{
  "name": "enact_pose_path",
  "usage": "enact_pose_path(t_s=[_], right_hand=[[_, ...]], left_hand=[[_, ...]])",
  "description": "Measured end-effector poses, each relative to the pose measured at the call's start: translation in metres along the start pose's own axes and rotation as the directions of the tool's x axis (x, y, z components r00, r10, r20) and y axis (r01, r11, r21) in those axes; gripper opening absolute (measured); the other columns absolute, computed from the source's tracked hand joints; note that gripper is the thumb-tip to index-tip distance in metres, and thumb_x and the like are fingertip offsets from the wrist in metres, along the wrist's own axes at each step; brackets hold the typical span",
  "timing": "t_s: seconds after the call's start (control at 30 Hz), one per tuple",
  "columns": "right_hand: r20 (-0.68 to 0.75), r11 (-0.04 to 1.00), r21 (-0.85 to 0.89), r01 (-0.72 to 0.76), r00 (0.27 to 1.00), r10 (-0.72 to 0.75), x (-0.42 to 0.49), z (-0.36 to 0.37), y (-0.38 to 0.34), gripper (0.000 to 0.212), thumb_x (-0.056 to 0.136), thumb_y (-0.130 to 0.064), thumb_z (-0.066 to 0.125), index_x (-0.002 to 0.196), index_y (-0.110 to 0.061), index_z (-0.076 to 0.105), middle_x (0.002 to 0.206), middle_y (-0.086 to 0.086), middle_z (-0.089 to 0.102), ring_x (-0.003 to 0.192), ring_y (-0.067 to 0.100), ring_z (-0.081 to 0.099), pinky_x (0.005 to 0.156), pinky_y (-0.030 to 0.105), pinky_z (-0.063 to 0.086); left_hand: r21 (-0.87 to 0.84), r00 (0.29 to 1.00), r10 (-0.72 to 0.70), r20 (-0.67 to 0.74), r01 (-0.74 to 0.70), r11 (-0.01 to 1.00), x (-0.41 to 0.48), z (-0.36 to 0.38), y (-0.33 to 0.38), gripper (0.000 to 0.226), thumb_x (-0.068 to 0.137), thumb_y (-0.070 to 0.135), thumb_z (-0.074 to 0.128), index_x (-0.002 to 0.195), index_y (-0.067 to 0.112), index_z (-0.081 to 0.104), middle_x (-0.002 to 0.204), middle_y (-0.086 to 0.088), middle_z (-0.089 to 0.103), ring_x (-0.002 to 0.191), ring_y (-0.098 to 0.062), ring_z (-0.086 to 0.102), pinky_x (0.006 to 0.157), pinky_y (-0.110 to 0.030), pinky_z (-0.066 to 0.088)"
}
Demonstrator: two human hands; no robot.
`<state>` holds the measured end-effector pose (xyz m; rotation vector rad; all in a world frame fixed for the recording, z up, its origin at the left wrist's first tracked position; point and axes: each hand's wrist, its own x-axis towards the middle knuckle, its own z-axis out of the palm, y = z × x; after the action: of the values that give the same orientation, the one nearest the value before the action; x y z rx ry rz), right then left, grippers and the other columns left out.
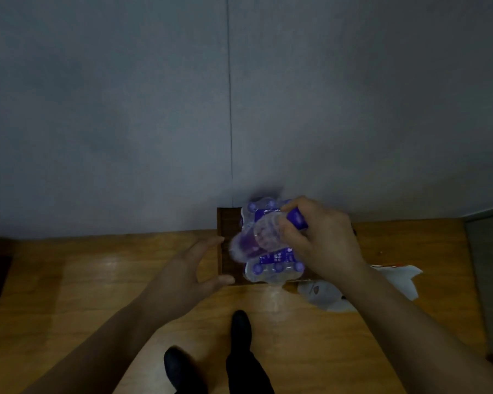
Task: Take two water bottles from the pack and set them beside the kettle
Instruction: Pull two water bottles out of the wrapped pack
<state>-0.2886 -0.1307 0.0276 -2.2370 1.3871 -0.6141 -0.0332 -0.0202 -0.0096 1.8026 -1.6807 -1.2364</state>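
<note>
From my feed I look straight down at a wood floor [97, 294] that meets a grey wall [125, 109]. The pack [271, 268] of water bottles, clear shrink-wrap with purple caps and purple labels, sits on a dark wood panel [228, 223] right against the wall.

The right hand [319, 237] is above the pack, its fingers [289, 231] wrapped around 1 bottle [264, 237]. That bottle lies tilted, its clear base turned toward the camera and its purple-labelled body running back under the palm. It is blurred, so I cannot tell whether it is fully clear of the wrap or still touching it.

The left hand [191, 268] is just left of the pack, near the panel's edge, fingers spread and thumb apart, holding nothing. I cannot tell whether it touches the floor or panel.

To the right of the pack a white plastic bag [382, 282] lies crumpled on the floor, partly under the right forearm. At the bottom of the view I see the person's 2 dark shoes [241, 322] and dark trouser legs. I see no kettle from here.
</note>
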Motion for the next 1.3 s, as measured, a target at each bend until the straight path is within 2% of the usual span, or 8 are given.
enact_pose_path(t_s=[0.1,0.27,0.47,0.7,0.87,1.03,1.2,1.3], right_hand=[[0.158,0.932,0.342,-0.119,0.985,0.068,0.0,-0.013,-0.04,0.025,0.093,-0.045,0.056,0.097,-0.024,0.069,0.066,-0.01,0.061,0.058,0.002,0.059,0.054,0.01,0.041],[0.409,0.697,0.615,-0.368,0.905,0.118,0.018,0.032,-0.014,0.041,0.098,-0.049,0.047,0.11,-0.019,0.073,0.073,-0.006,0.067,0.065,0.0,0.064,0.063,0.021,0.051],[0.444,0.904,-0.274,-0.329,0.79,0.422,0.046,0.14,0.12,0.043,0.107,-0.023,0.051,0.146,-0.004,0.049,0.14,0.025,0.055,0.119,0.039,0.059,0.097,0.038,0.046],[0.628,0.812,-0.578,-0.087,0.587,0.51,0.06,0.195,0.122,0.048,0.108,-0.02,0.039,0.154,-0.007,0.038,0.154,0.019,0.042,0.137,0.035,0.048,0.111,0.047,0.036],[0.632,0.827,-0.56,-0.058,0.615,0.471,0.061,0.187,0.127,0.046,0.107,-0.025,0.045,0.149,-0.007,0.042,0.148,0.019,0.05,0.131,0.035,0.054,0.104,0.045,0.045],[0.488,0.902,-0.413,-0.126,0.806,0.336,0.044,0.139,0.127,0.034,0.102,-0.033,0.057,0.122,-0.006,0.061,0.118,0.019,0.07,0.103,0.035,0.067,0.081,0.036,0.05],[0.104,0.995,-0.028,-0.099,0.989,0.101,0.045,0.05,0.093,0.018,0.091,-0.046,0.069,0.084,-0.034,0.057,0.074,-0.008,0.06,0.073,0.002,0.06,0.066,0.022,0.047],[-0.073,0.947,0.309,-0.084,0.991,0.112,0.049,0.009,0.053,0.023,0.093,-0.062,0.06,0.09,-0.04,0.059,0.087,-0.006,0.062,0.087,-0.004,0.06,0.076,0.007,0.041]], left_hand=[[-0.001,0.999,0.04,0.009,-0.04,0.999,-0.002,-0.002,0.009,0.105,0.057,0.081,0.075,0.148,0.053,0.032,0.13,0.038,0.051,0.116,0.01,0.056,0.091,-0.01,0.046],[0.112,0.984,0.033,-0.175,-0.013,0.994,-0.019,-0.014,-0.009,0.067,0.059,0.091,0.065,0.119,0.074,0.039,0.111,0.051,0.057,0.094,0.02,0.063,0.06,-0.003,0.047],[0.077,0.972,-0.077,-0.221,0.096,0.992,-0.043,-0.026,-0.053,0.072,0.059,0.093,0.062,0.122,0.067,0.041,0.119,0.046,0.056,0.099,0.017,0.063,0.067,-0.015,0.053],[0.024,0.958,-0.143,-0.249,0.154,0.988,-0.057,-0.023,-0.063,0.072,0.061,0.089,0.067,0.124,0.07,0.038,0.118,0.05,0.056,0.099,0.022,0.062,0.064,0.005,0.049],[-0.03,0.947,-0.135,-0.29,0.132,0.991,-0.063,-0.017,-0.061,0.071,0.059,0.088,0.07,0.12,0.075,0.039,0.115,0.053,0.056,0.098,0.026,0.06,0.064,0.009,0.045],[-0.105,0.953,-0.107,-0.283,0.08,0.991,-0.064,-0.018,-0.052,0.069,0.065,0.068,0.085,0.122,0.069,0.045,0.117,0.038,0.065,0.098,0.013,0.068,0.07,-0.001,0.053],[-0.083,0.946,-0.074,-0.316,0.05,0.995,-0.065,-0.023,-0.036,0.066,0.064,0.069,0.085,0.118,0.069,0.046,0.113,0.038,0.065,0.095,0.011,0.068,0.069,-0.003,0.054],[-0.106,0.931,-0.064,-0.358,0.027,0.994,-0.073,-0.027,-0.026,0.065,0.065,0.063,0.088,0.117,0.065,0.05,0.109,0.035,0.07,0.091,0.01,0.07,0.066,-0.002,0.053]])
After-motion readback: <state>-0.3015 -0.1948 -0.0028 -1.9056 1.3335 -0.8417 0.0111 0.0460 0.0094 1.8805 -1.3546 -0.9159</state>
